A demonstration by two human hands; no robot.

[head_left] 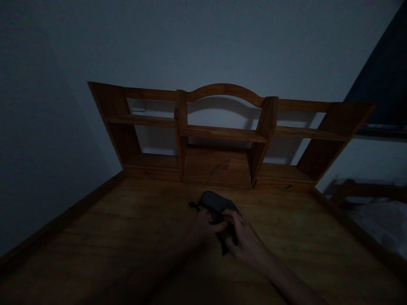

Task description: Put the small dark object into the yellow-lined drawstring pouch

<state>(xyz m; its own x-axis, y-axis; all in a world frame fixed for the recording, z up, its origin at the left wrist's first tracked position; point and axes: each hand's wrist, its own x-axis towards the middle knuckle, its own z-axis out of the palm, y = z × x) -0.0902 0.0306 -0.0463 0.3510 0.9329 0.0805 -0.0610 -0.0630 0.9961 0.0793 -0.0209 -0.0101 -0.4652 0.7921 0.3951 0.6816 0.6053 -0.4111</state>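
A small dark grey case with a rounded end lies on the wooden desk top, and both hands are at its near side. A short black strap or tab sticks out at its left. My left hand has its fingers curled at the case's near left edge. My right hand grips the near right part of it, with thumb and fingers bent. Beneath the right hand hangs a dark, pointed piece; in the dim light I cannot tell whether it belongs to the case.
A wooden shelf unit stands at the back of the desk, against a pale wall. Raised wooden edges run along the desk's sides. At the right are a dark window and pale bedding.
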